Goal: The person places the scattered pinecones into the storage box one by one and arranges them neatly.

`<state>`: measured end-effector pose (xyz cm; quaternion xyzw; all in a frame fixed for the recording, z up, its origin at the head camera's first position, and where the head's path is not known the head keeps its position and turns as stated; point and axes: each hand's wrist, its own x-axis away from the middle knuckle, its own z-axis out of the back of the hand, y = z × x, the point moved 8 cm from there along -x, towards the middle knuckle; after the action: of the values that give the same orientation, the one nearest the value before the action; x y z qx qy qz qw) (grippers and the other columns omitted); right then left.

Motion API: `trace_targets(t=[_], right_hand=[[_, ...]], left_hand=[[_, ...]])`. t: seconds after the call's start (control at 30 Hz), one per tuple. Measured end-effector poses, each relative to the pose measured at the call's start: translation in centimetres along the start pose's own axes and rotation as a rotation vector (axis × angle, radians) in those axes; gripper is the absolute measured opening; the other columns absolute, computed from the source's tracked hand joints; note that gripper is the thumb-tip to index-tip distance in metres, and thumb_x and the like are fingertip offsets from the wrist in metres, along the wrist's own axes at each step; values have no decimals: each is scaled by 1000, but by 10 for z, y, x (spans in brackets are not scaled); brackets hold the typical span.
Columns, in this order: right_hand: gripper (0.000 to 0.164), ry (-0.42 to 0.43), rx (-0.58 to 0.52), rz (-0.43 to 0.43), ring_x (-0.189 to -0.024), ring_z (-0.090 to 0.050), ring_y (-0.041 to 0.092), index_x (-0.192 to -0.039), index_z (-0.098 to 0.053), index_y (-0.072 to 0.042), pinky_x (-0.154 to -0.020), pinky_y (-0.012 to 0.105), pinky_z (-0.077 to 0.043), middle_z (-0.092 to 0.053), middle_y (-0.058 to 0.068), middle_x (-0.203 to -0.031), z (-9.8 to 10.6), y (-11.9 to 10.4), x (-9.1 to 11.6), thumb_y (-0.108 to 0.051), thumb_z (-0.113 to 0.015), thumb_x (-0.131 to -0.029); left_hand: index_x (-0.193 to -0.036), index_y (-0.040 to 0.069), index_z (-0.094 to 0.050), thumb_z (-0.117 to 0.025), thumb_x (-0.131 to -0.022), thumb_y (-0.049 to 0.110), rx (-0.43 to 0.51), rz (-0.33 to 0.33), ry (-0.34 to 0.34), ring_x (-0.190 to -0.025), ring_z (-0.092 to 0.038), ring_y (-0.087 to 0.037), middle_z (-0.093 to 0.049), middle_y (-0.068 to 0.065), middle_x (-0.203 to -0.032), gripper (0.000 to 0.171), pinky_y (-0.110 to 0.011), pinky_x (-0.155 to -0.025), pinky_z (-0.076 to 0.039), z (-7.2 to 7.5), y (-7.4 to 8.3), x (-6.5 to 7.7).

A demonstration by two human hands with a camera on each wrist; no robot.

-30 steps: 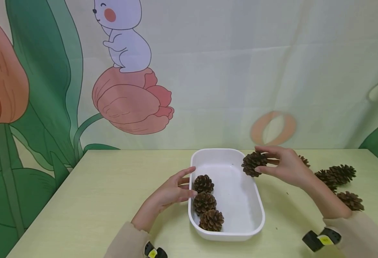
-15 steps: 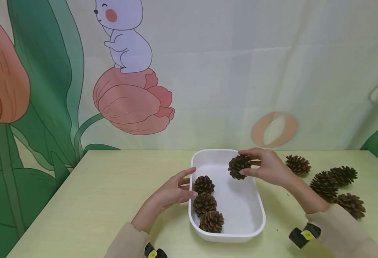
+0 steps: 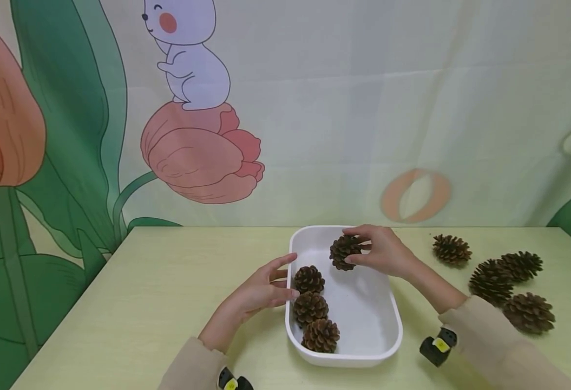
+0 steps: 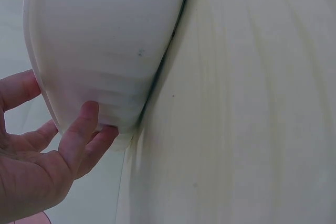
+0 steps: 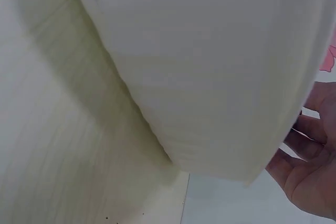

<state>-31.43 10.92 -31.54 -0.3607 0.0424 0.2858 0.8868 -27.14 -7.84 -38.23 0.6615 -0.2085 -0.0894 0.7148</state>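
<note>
My right hand (image 3: 382, 252) holds a brown pinecone (image 3: 345, 252) between thumb and fingers, over the far part of a white rectangular tub (image 3: 363, 311). Three more pinecones lie in a row along the tub's left inner wall: a far one (image 3: 309, 279), a middle one (image 3: 310, 308) and a near one (image 3: 321, 335). At the left rim my left hand (image 3: 261, 287) grips the tub. In the left wrist view, fingertips (image 4: 86, 114) press on its outer wall and another digit sits at the rim. The tub's wall (image 5: 210, 77) hides the held pinecone in the right wrist view.
On the table (image 3: 183, 292) right of the tub lie several loose pinecones: one at the back (image 3: 452, 250), two close together (image 3: 491, 281), and one nearer me (image 3: 529, 313). A printed cloth backdrop (image 3: 314, 108) stands behind the table's far edge.
My right hand has carried the pinecone leftward, from over the tub's right rim to above its inside. The left hand has stayed at the left rim.
</note>
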Motion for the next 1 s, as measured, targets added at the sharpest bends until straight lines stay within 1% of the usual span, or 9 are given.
trace_targets(t=[0.2,0.47,0.7,0.87,1.0], right_hand=[[49,-22,81,24,-96,-59,36,-118,-55,9,-79,37,-53,-57,25,-116,-8,0,-7,-7,-72,-75],[48,-42,163,63,-98,-59,36,-115,-57,9,-77,39,-53,-59,23,-114,-21,-1,-16,-8,-73,-74],[47,-77,195,39,-95,-60,33,-115,-58,8,-78,39,-52,-60,21,-113,-31,1,-22,-8,-73,-73],[45,-85,185,51,-93,-61,33,-113,-59,9,-79,39,-52,-61,22,-111,-33,4,-25,-8,-73,-73],[47,-87,183,42,-93,-62,33,-114,-58,9,-80,39,-52,-60,22,-112,-34,6,-26,-10,-73,-74]], left_hand=[[-143,12,-29,-62,-81,-5,-2,1,1,-117,-46,-38,-37,-27,-133,72,-42,-89,-48,0,-1,0],[-143,12,-29,-61,-81,-6,6,9,6,-117,-46,-37,-38,-27,-133,71,-40,-88,-49,0,-1,-1],[-143,11,-29,-61,-81,-7,12,1,-6,-118,-44,-39,-36,-28,-134,72,-41,-89,-48,-1,0,-1],[-143,11,-29,-61,-81,-7,19,0,-3,-119,-44,-39,-34,-28,-135,72,-40,-90,-48,0,0,0],[-143,11,-28,-61,-81,-7,20,-2,-7,-119,-44,-39,-35,-28,-135,72,-41,-90,-47,0,1,0]])
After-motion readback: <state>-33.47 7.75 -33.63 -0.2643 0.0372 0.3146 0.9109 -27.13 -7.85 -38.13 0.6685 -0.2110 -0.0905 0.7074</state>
